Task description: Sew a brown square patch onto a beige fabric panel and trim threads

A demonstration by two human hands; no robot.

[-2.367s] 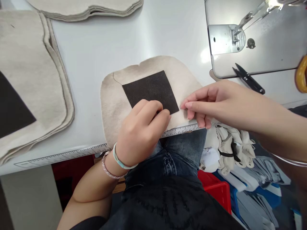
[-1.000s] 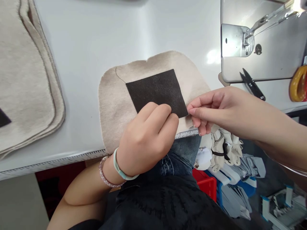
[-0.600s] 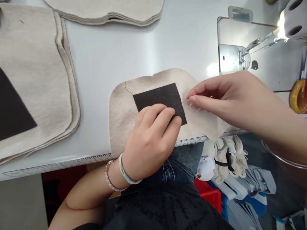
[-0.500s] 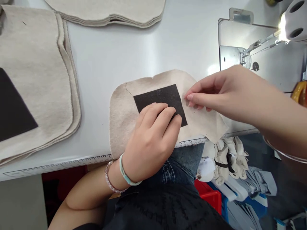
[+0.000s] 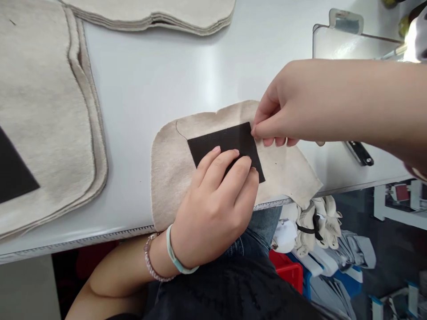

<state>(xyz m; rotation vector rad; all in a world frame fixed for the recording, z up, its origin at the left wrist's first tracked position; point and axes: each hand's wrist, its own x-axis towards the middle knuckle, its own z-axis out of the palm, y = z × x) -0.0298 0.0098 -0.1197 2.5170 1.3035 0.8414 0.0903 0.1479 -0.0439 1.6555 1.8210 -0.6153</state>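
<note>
A beige, felt-like cloth piece (image 5: pixel 170 178) lies at the table's front edge, with a black four-sided patch (image 5: pixel 223 140) on it. My left hand (image 5: pixel 220 200) rests on the patch with its fingers stretched out, covering the lower part. At the patch's upper right corner, the thumb and forefinger of my right hand (image 5: pixel 283 104) are pinched together. Whatever is between those fingertips is too small to make out. A thin dark thread (image 5: pixel 179 131) curves away from the patch's upper left corner.
Beige cloth layers (image 5: pixel 50 106) with another black patch (image 5: pixel 15 166) lie left; a second stack (image 5: pixel 160 13) lies behind. A sewing machine plate (image 5: pixel 347 42) is at right. A black-handled tool (image 5: pixel 360 153) shows below my right forearm. A measuring tape (image 5: pixel 100 235) runs along the edge.
My right hand has moved left to the patch's upper right corner, and its fingertips have closed together there. My left hand stays on the patch. The view has shifted slightly.
</note>
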